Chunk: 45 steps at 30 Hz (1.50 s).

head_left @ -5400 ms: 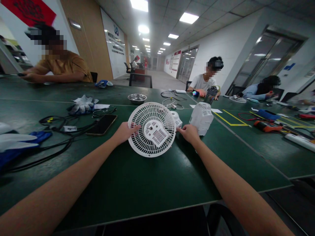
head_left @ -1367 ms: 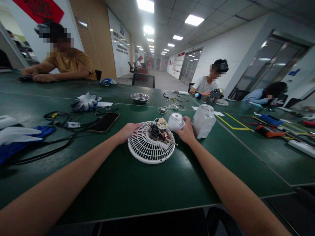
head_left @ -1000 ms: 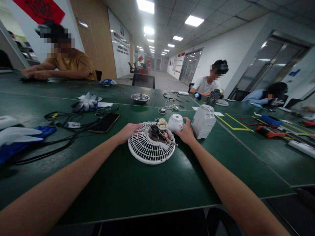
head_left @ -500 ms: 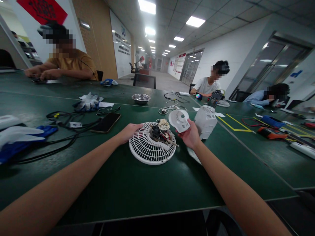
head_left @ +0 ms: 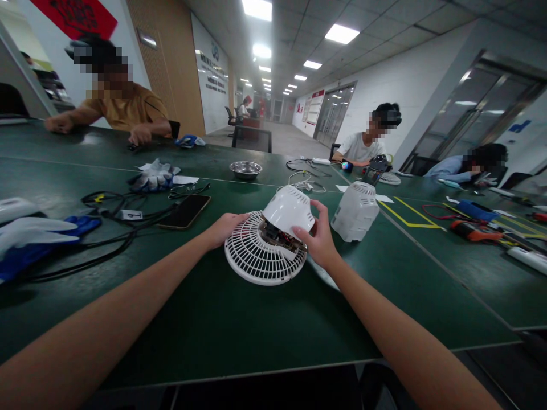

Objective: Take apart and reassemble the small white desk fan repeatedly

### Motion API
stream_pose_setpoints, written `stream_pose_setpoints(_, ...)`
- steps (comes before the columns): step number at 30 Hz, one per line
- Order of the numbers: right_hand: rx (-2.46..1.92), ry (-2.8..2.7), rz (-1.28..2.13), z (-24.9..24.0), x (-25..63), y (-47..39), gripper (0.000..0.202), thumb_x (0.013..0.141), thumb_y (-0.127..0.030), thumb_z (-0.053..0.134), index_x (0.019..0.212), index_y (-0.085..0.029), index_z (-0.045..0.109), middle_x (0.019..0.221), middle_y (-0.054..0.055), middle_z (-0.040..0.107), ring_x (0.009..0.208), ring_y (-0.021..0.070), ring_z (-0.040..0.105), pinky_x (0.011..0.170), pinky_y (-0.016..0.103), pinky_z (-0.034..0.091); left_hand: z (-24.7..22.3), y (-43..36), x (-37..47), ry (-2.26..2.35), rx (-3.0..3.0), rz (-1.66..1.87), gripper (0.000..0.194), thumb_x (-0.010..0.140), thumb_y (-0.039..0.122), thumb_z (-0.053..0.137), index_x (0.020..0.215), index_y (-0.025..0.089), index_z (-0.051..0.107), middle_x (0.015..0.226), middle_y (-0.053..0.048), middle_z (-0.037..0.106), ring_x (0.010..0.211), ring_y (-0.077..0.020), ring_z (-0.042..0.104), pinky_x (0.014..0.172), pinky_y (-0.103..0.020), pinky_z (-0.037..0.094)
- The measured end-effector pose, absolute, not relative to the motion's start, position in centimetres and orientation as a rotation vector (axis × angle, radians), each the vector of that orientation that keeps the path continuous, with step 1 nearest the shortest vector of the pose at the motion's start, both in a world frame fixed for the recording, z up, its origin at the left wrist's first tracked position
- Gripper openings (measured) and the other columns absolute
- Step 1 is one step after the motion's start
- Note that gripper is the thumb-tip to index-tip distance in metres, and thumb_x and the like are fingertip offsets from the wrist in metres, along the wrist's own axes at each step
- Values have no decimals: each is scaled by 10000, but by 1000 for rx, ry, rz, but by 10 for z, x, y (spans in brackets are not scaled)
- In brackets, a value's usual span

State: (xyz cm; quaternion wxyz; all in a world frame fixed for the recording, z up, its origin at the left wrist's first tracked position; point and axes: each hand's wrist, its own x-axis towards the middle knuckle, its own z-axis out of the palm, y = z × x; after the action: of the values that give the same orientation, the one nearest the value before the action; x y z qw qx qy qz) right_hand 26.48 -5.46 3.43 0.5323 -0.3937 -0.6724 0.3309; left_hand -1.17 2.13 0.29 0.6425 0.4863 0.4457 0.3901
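A round white fan grille [head_left: 252, 259] lies on the green table, with a motor and wiring [head_left: 277, 234] on its upper side. My left hand [head_left: 224, 229] grips the grille's left rim. In my right hand [head_left: 319, 236] is a glossy white cover [head_left: 288, 209], held by its right side and tilted over the motor, which it partly hides. Just right of that hand a white vented housing [head_left: 355, 212] stands upright on the table.
A phone [head_left: 186, 212], black cables [head_left: 123, 228] and gloves [head_left: 154, 175] lie at left. A metal bowl [head_left: 245, 169] sits behind the grille. At right are an orange meter [head_left: 475, 230] and yellow tape. People sit across the table.
My right hand has brought the white cover left over the motor and turned it, so its glossy outside now shows. My left hand stays at the grille's rim.
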Motion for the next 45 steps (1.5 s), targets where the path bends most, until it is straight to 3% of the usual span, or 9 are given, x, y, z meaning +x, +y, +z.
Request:
stream_pose_setpoints(5, -991, -1808, 577, 37, 268, -57, 887, 782, -506, 783, 1449, -328, 227, 1124, 76, 667, 945, 284, 678, 902, 561, 570, 4, 20, -12, 1021, 1135, 861, 331, 817, 455, 739, 949, 152, 749, 871, -84, 766, 800, -209, 713, 779, -353, 535)
stream_pose_setpoints(13, -1020, -2029, 312, 46, 266, -62, 832, 781, -460, 781, 1435, -290, 295, 1062, 68, 658, 967, 301, 669, 898, 552, 551, 6, 16, -12, 1116, 1268, 861, 381, 853, 505, 663, 971, 150, 735, 952, -108, 767, 863, -244, 721, 804, -392, 540)
stream_pose_setpoints(18, -1054, -2099, 217, 49, 269, -63, 872, 765, -463, 785, 1449, -280, 276, 1187, 102, 607, 1037, 319, 641, 929, 557, 527, 7, 16, -13, 1464, 1858, 1090, 496, 882, 455, 605, 1264, 141, 649, 1264, -166, 684, 1143, -311, 649, 972, -457, 490)
stream_pose_setpoints(22, -1087, -2140, 238, 53, 272, -65, 874, 794, -461, 759, 1469, -276, 235, 1186, 106, 597, 1019, 312, 641, 911, 542, 532, 20, 0, -7, 1176, 2348, 1153, 570, 915, 450, 565, 1419, 184, 531, 1475, -141, 549, 1355, -318, 493, 1065, -478, 434)
stream_pose_setpoints(28, -1083, -2139, 252, 52, 276, -62, 866, 793, -460, 759, 1466, -283, 244, 1192, 111, 606, 1016, 317, 645, 900, 546, 532, 38, -21, -1, 890, 2609, 839, 690, 913, 576, 556, 1467, 183, 434, 1399, -158, 587, 1180, -319, 572, 1020, -496, 414)
stream_pose_setpoints(34, -1000, -2156, 330, 53, 276, -63, 853, 810, -467, 746, 1477, -277, 249, 1167, 97, 635, 997, 304, 663, 909, 523, 537, 52, -25, 3, 973, 2697, 747, 625, 832, 703, 580, 1114, 146, 620, 1058, -129, 634, 945, -285, 558, 858, -436, 440)
stream_pose_setpoints(45, -972, -2178, 435, 54, 277, -64, 846, 855, -501, 698, 1529, -276, 238, 1381, 128, 588, 1199, 356, 617, 1008, 573, 497, 52, -29, 4, 1004, 2614, 711, 673, 800, 712, 619, 1156, 141, 629, 1119, -137, 622, 1012, -306, 557, 898, -440, 416)
